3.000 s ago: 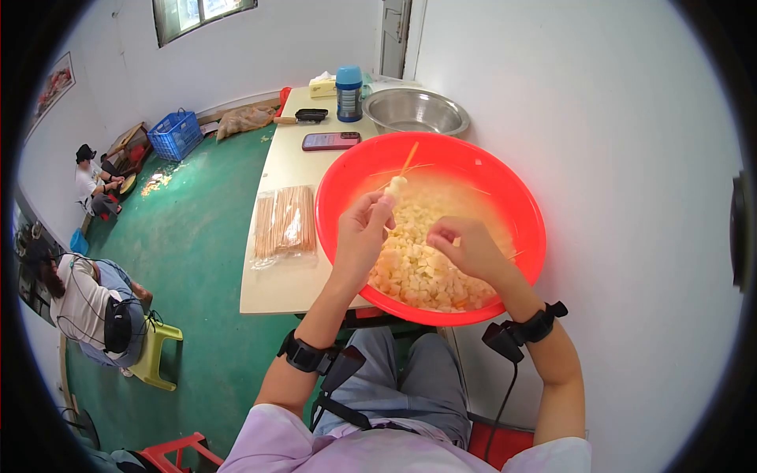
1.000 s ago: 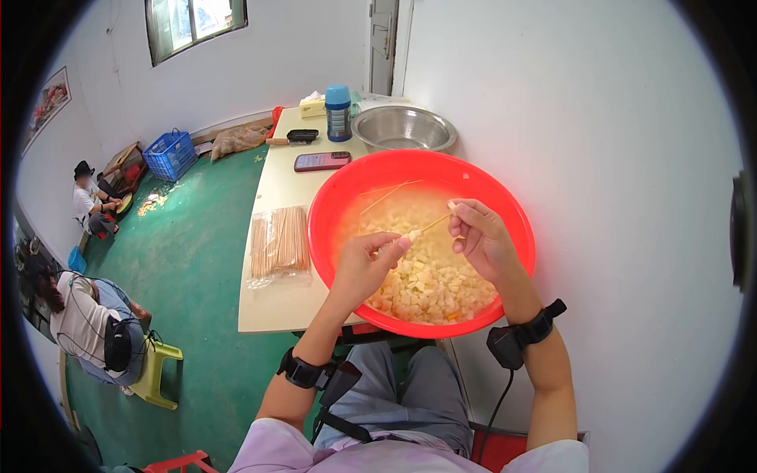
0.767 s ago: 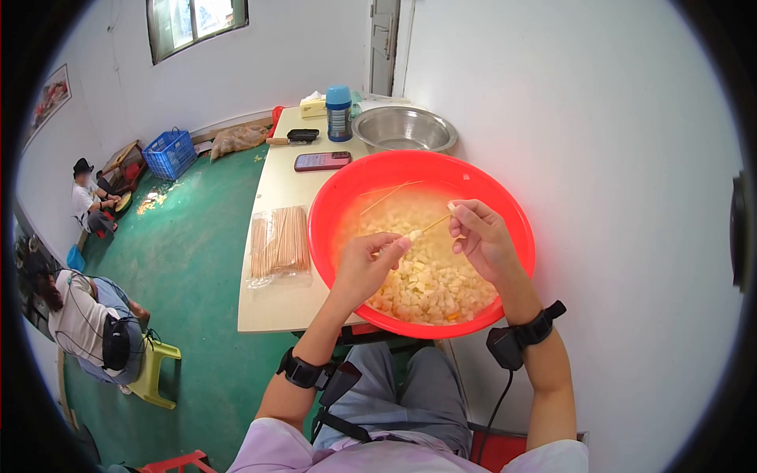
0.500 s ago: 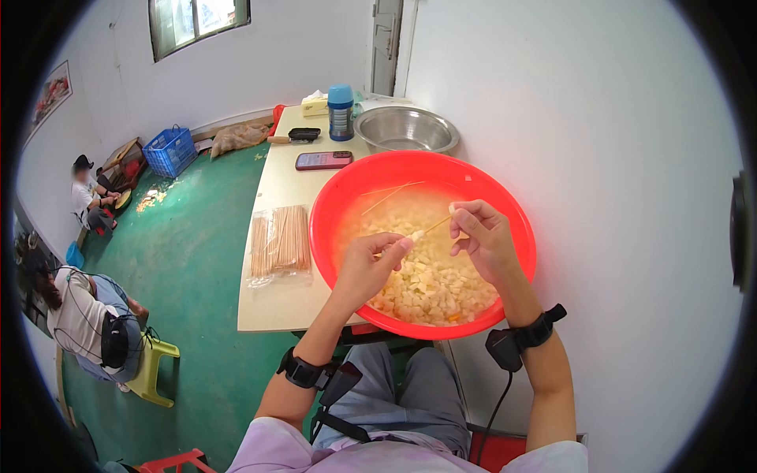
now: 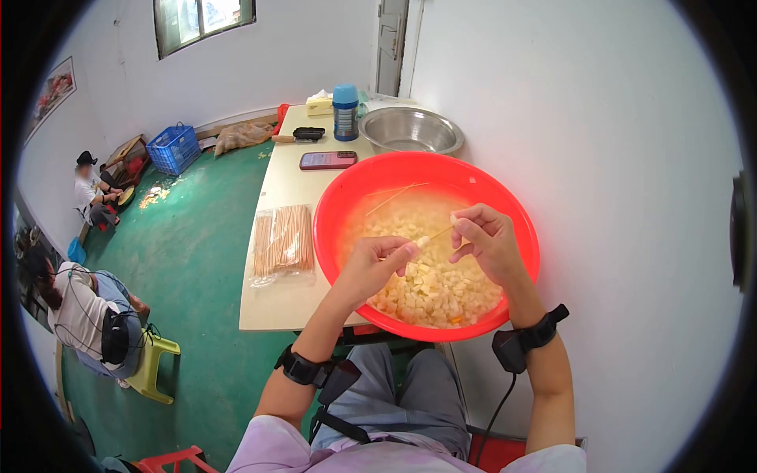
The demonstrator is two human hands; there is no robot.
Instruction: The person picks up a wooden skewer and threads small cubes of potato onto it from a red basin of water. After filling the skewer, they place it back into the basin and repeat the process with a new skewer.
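Observation:
Over the red basin (image 5: 516, 303), both my hands are raised around a thin wooden skewer (image 5: 441, 232). My left hand (image 5: 371, 272) is closed on the skewer's left end, where a pale cube (image 5: 423, 242) sits right at the fingertips. At the other end, my right hand (image 5: 490, 243) pinches a small pale piece (image 5: 453, 220) between thumb and forefinger. Below them, cloudy liquid and many pale, diced food pieces (image 5: 438, 288) fill the basin, with a few orange bits among them. Loose skewers (image 5: 386, 201) lie at the basin's far left side.
Left of the basin, a clear bag of skewers (image 5: 284, 243) lies on the table (image 5: 276, 307). Beyond are a phone (image 5: 328, 160), a blue flask (image 5: 345, 114) and a steel bowl (image 5: 412, 130). A wall stands close on the right. Two people sit at the left.
My hands stay over the basin with the skewer between them, and the right fingers have shifted slightly. The whole view has moved a little.

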